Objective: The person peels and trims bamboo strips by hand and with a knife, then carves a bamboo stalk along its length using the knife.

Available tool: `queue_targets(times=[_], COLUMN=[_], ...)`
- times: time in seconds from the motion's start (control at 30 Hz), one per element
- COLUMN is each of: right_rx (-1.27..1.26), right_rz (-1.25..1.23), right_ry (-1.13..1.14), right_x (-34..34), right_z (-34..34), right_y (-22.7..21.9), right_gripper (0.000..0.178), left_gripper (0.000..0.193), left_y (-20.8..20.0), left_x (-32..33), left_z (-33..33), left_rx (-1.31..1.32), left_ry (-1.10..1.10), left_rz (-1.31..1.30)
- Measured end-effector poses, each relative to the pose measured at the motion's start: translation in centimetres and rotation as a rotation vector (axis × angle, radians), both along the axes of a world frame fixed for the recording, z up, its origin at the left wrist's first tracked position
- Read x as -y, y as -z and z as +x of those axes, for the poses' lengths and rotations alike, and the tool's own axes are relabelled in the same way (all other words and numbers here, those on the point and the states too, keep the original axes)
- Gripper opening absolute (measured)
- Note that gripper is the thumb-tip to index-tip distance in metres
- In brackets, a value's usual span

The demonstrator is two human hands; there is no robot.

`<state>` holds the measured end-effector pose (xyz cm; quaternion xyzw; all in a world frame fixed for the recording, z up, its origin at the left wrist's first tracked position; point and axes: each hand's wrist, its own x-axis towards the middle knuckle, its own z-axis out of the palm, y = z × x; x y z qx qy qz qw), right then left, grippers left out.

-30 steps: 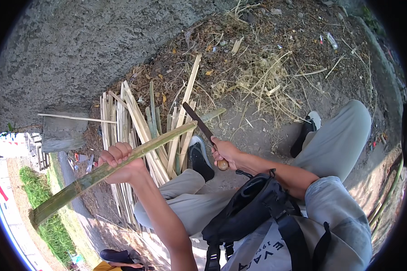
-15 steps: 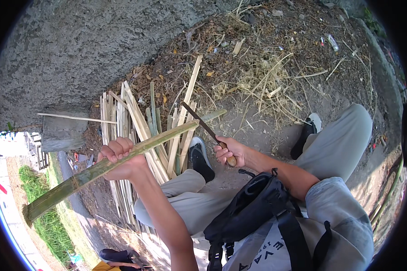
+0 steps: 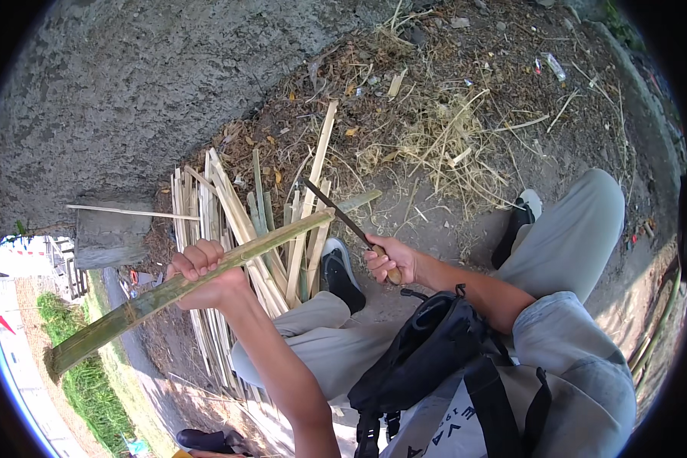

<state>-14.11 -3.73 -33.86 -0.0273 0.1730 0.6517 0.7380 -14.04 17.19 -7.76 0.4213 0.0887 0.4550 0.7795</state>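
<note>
My left hand (image 3: 215,276) is closed around a long split bamboo piece (image 3: 122,319), greenish and slanting from lower left up to the right. In my right hand (image 3: 393,259) is a knife, gripped by its wooden handle. The dark, narrow knife blade (image 3: 351,223) points up and left, crossing right at the bamboo's upper end; whether the two touch I cannot tell. Behind that end another flat bamboo piece (image 3: 361,200) sticks out. Beneath my left hand lies a pile of pale split bamboo strips (image 3: 233,202).
A rough grey stone surface (image 3: 153,99) fills the upper left, with a grey block (image 3: 113,237) below it. Dry shavings (image 3: 450,141) and litter cover the dirt. My shoes (image 3: 340,275) stand near the pile, and a black bag (image 3: 427,343) hangs at my front. Another person's leg (image 3: 206,440) shows at lower left.
The view has shifted slightly, and the other person at lower left shows less. Both hands keep their grips, with the bamboo and knife nearly where they were.
</note>
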Motion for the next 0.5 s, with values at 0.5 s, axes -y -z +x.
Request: queue_targets(times=[0.5], right_rx=[0.199], right_rz=[-0.395], right_ry=[-0.030], right_x=[-0.5], right_z=[0.8], right_y=[-0.9], right_gripper=[0.045], left_gripper=[0.033], left_y=[0.5], left_x=[-2.0], left_z=[-0.8], left_rx=[0.016], left_ry=[-0.011], left_rz=[0.000])
